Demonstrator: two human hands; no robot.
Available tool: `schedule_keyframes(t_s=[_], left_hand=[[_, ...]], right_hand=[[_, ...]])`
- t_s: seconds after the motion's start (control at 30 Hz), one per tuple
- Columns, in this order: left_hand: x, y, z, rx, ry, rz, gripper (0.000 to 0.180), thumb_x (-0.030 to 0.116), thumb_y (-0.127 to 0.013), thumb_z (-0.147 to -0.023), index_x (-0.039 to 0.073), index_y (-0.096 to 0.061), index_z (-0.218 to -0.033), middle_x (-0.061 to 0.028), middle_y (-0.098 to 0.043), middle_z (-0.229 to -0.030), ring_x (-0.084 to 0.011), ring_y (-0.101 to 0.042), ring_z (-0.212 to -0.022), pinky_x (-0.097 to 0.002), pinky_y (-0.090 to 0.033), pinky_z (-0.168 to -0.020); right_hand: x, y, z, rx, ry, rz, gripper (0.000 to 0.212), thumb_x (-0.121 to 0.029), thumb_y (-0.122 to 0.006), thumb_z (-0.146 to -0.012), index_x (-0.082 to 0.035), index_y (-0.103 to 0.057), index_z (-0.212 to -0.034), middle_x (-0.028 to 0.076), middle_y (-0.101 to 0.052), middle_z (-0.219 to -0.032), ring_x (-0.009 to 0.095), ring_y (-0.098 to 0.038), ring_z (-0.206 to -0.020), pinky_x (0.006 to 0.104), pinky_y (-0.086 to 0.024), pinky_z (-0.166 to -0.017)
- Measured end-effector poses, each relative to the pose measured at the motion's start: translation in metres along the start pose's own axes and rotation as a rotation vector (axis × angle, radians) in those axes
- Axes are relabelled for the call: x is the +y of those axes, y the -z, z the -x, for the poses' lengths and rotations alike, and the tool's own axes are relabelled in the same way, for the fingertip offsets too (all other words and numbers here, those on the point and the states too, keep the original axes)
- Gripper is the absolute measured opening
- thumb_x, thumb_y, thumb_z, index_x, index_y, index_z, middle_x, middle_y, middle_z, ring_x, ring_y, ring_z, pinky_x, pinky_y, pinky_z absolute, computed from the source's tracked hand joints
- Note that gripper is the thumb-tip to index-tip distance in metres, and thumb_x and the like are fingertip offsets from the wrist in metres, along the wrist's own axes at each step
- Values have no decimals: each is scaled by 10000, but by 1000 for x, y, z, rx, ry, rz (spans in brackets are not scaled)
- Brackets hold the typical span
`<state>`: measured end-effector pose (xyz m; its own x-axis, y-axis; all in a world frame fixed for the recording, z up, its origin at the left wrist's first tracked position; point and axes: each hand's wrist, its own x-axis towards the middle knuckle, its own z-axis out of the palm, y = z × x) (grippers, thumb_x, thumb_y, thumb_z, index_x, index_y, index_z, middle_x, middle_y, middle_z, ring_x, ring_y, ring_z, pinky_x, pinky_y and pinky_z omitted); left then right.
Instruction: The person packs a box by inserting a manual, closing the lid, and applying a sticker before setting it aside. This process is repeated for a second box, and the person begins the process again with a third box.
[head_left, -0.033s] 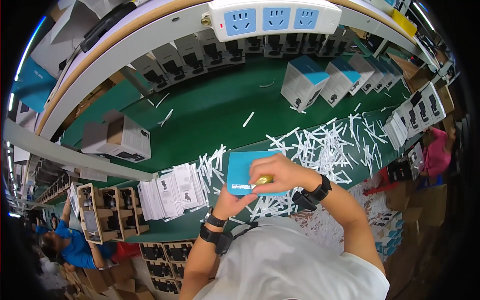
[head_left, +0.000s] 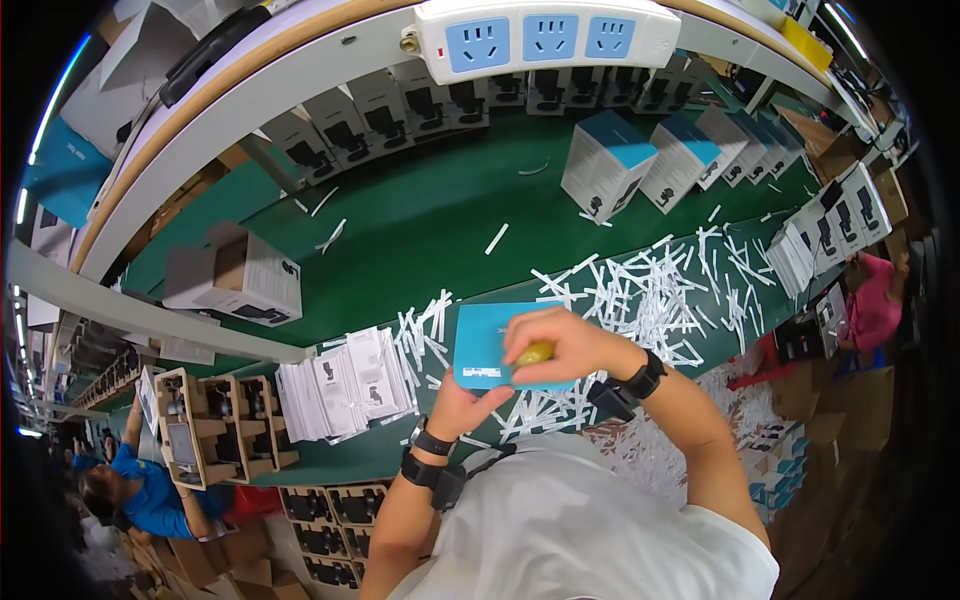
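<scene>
A box with a blue top [head_left: 480, 335] sits on the near part of the green bench, in front of me. On its top, by the near left corner, is a small white label [head_left: 482, 372]. My left hand [head_left: 468, 406] grips the box at that corner, its thumb along the near edge. Over the right half of the box, my right hand [head_left: 563, 345] is closed on a small rounded yellow object [head_left: 537, 353]; its kind is unclear. The curled fingers partly hide the object and that side of the box.
White paper strips [head_left: 650, 300] litter the bench around the box. Left of it lie stacked printed leaflets [head_left: 350, 380] and a tray of black devices [head_left: 215, 425]. Blue-topped boxes [head_left: 610, 165] stand at the back right. A power strip [head_left: 550, 40] hangs overhead. A person in blue [head_left: 150, 495] is at far left.
My right hand has shifted slightly right, away from the white label, with the yellow object in it. The label shows more fully. My left hand stays on the box.
</scene>
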<state>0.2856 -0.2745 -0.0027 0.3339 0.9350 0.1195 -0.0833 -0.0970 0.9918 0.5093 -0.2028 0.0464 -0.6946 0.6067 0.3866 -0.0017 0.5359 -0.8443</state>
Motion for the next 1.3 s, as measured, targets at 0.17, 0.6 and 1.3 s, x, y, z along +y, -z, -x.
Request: schedule_keyframes(t_s=[0.17, 0.6, 1.3], left_hand=[[-4, -11, 4, 123, 45, 18, 325, 95, -776, -811, 48, -681, -1118, -72, -695, -1078, -189, -626, -1007, -357, -451, -973], [-11, -2, 8, 105, 104, -37, 329, 122, -803, -775, 86, -712, -1089, -101, -668, -1175, -323, -549, -1136, -430, -427, -988], [-14, 2, -13, 134, -335, -636, 548, 149, -895, -672, 132, -707, -1187, -156, -496, -1334, -432, -401, -1361, -511, -398, -1083]], right_hand=[[30, 63, 75, 645, -365, -495, 220, -200, -676, -886, -40, -608, -1020, 55, -584, -832, 162, -523, -668, 274, -427, -596], [-28, -28, -12, 195, -62, 549, 143, -224, -715, -826, -119, -663, -907, 30, -622, -862, 252, -643, -728, 361, -501, -602], [-24, -38, 95, 581, -291, 500, 483, -78, -854, -691, -95, -719, -1155, 80, -609, -967, 184, -612, -764, 287, -507, -651]])
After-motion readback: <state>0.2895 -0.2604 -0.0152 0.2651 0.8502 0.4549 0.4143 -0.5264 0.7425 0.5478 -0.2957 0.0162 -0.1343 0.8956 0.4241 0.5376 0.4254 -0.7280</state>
